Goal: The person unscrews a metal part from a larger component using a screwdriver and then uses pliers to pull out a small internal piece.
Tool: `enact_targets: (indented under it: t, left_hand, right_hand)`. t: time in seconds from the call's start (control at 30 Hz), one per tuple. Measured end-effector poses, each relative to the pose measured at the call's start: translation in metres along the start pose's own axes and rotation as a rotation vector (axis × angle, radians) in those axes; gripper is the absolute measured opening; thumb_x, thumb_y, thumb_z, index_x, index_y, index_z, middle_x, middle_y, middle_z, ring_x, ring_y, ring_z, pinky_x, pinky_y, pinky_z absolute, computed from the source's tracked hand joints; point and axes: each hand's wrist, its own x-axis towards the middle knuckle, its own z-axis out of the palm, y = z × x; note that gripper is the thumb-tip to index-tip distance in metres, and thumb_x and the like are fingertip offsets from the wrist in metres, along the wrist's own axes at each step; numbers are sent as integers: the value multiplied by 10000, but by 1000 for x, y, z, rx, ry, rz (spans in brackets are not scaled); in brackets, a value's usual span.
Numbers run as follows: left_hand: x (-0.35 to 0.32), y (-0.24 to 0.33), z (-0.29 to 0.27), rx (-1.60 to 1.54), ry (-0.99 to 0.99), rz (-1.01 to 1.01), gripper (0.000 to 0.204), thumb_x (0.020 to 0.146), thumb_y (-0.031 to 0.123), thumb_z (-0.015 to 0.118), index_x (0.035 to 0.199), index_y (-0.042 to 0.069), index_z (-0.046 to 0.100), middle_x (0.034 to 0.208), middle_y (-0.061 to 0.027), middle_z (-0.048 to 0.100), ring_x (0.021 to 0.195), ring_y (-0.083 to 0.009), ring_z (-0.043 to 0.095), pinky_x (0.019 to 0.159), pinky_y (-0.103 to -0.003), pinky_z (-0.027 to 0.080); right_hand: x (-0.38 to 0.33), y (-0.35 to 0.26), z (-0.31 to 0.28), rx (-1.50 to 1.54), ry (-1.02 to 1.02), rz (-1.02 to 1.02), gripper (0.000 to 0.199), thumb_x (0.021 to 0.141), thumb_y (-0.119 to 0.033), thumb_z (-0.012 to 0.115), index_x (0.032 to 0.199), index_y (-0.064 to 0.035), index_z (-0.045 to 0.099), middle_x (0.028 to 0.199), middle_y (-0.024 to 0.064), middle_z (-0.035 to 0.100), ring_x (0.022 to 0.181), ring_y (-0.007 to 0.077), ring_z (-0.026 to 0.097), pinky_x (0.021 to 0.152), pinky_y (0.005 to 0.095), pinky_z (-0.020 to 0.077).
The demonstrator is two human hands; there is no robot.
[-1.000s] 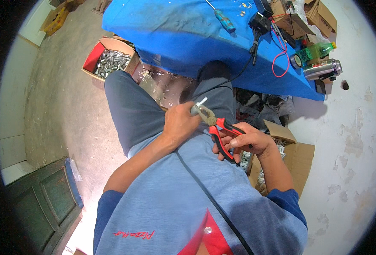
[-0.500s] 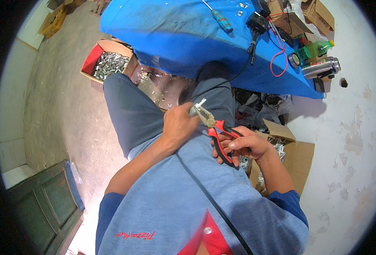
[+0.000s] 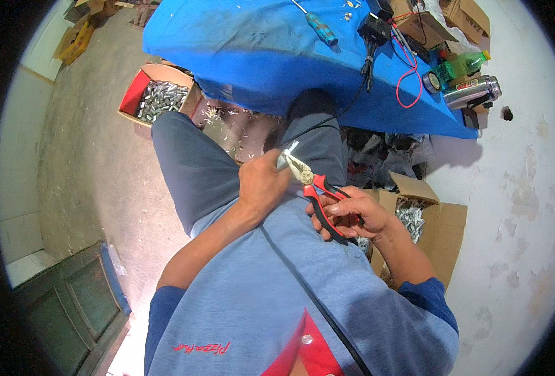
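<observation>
Above my lap, my left hand [image 3: 262, 183] is closed round a small silver cylinder [image 3: 282, 163], most of it hidden by my fingers. A thin white piece [image 3: 293, 148] sticks up at its end. My right hand [image 3: 359, 216] grips the red-and-black handles of a pair of pliers [image 3: 319, 195]. The handles are spread apart. The jaw tips point up and to the left, reaching the cylinder's end beside the white piece; whether they pinch it I cannot tell.
A red-lined carton [image 3: 136, 94] of silver cylinders stands left of my knees. On the blue-covered table [image 3: 252, 37] lie a screwdriver [image 3: 321, 29], a black adapter [image 3: 375, 28], a green bottle [image 3: 465, 64] and a steel flask [image 3: 472, 93]. Beside my right arm is an open carton [image 3: 444, 235]. A black cable [image 3: 302, 276] crosses my shirt.
The pliers have shifted slightly left, their jaws still at the cylinder's end. My left hand has barely moved, and the whole view has shifted a little.
</observation>
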Motion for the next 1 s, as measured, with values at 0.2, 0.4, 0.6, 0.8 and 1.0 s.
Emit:
enact_targets:
  t: [0.2,0.4,0.6,0.8,1.0]
  left_hand:
    - [0,0,0,3,1,8,192,775,189,717,876,27,709,676,-231,623,632,-379,652,571,-439,479]
    - [0,0,-1,36,12,32,182,761,157,702,884,24,698,702,-236,628,669,-397,649,593,-459,481]
    - [4,-4,-1,116,-7,31,166,750,141,680,852,10,678,703,-239,620,690,-416,641,602,-474,480]
    - [-2,7,-3,-19,40,97,141,782,130,659,805,-9,658,685,-248,596,650,-417,622,581,-455,470]
    - [1,-5,-3,-308,-73,-119,280,874,211,662,759,-38,606,582,-72,535,548,-132,479,514,-336,397]
  right_hand:
    - [-3,5,0,97,34,-43,419,871,-162,592,1212,80,566,988,197,688,810,253,712,593,309,556]
    - [0,2,-2,86,13,-22,394,881,-173,610,1201,53,570,989,192,682,741,218,692,532,291,528]
    - [5,1,4,-429,201,-40,313,839,-127,565,1108,34,565,911,139,652,653,178,628,509,296,505]
    - [27,11,-24,-906,767,-465,308,833,-89,525,1117,21,569,886,120,660,781,207,655,726,345,522]
    - [15,-16,-25,-452,350,-272,548,745,-134,568,1266,30,516,1065,125,668,911,181,660,776,291,515]
